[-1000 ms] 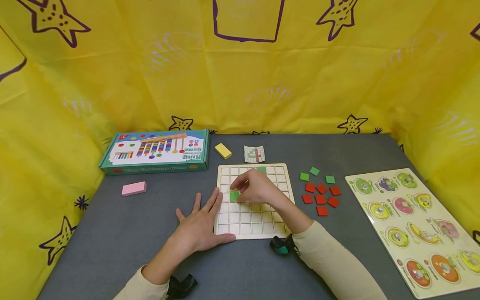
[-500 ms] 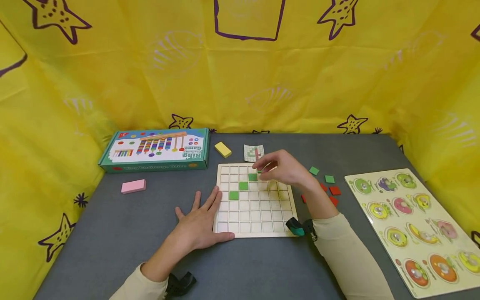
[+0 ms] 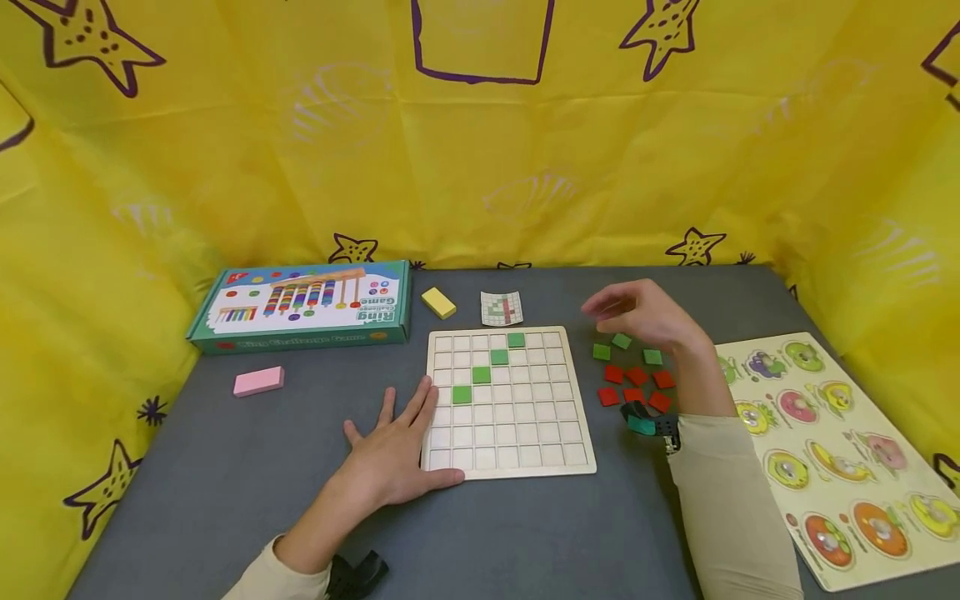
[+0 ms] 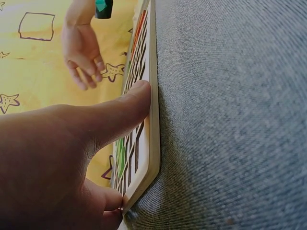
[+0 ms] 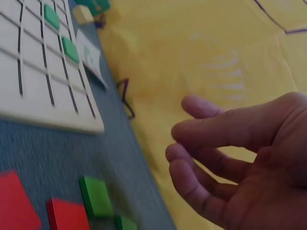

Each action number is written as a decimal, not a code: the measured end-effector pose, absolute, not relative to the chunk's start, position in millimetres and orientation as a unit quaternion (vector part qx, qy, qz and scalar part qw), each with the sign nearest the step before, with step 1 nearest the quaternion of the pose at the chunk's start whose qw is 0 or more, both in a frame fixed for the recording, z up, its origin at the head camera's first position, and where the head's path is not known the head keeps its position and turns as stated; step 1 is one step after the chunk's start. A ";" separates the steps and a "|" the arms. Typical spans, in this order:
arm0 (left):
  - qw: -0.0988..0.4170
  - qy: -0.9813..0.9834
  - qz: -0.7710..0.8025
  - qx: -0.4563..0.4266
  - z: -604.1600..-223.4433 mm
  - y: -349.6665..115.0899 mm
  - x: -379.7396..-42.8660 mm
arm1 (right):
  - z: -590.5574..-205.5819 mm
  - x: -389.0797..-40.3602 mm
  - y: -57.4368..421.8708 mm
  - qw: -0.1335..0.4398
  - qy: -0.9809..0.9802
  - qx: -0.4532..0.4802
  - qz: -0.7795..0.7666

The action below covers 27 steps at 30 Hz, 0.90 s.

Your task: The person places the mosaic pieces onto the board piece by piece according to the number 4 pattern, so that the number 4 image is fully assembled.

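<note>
Left hand [image 3: 386,462] lay spread against edges of the board [image 3: 517,417].
Right hand [image 3: 648,315], loosely curved, hung near tiles [image 3: 634,376], well clear.

Cannot see the whole fruit board [image 3: 885,492] behind the right arm [image 3: 708,383], right in the head view, nor all of a red tile [image 5: 17,203], cropped at lower left in the right-wrist view.

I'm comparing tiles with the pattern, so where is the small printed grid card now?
In the head view, the printed grid card lies just beyond the far edge of the wooden grid board, to the right of the yellow block.
</note>
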<state>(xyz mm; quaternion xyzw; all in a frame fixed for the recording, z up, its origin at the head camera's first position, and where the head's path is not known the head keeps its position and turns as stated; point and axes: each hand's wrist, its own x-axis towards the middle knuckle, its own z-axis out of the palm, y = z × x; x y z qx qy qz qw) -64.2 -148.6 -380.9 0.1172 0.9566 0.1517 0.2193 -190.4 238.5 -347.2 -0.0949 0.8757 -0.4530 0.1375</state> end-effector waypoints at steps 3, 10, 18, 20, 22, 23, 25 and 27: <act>0.220 0.956 0.153 0.117 -381.0 -149.4 -63.5 | -352.6 -190.1 253.7 0.144 0.885 -0.073 -0.436; 0.219 0.956 0.155 0.118 -382.0 -149.3 -64.1 | -363.5 -192.4 274.7 0.168 0.885 -0.046 -0.431; 0.215 0.957 0.154 0.117 -383.2 -149.6 -63.1 | -369.5 -194.8 275.6 0.174 0.900 -0.040 -0.397; 0.214 0.958 0.153 0.116 -383.3 -149.3 -63.0 | -370.4 -195.1 275.2 0.176 0.905 -0.040 -0.386; 0.213 0.958 0.154 0.116 -383.3 -149.1 -63.3 | -371.0 -195.7 274.7 0.177 0.908 -0.041 -0.376; 0.212 0.958 0.153 0.116 -383.3 -149.0 -63.6 | -371.3 -196.0 274.3 0.176 0.910 -0.044 -0.372; 0.211 0.958 0.153 0.117 -383.2 -148.9 -64.3 | -372.3 -197.1 273.4 0.174 0.915 -0.046 -0.362; 0.213 0.958 0.152 0.117 -383.1 -149.5 -64.8 | -373.3 -198.0 272.7 0.172 0.917 -0.047 -0.356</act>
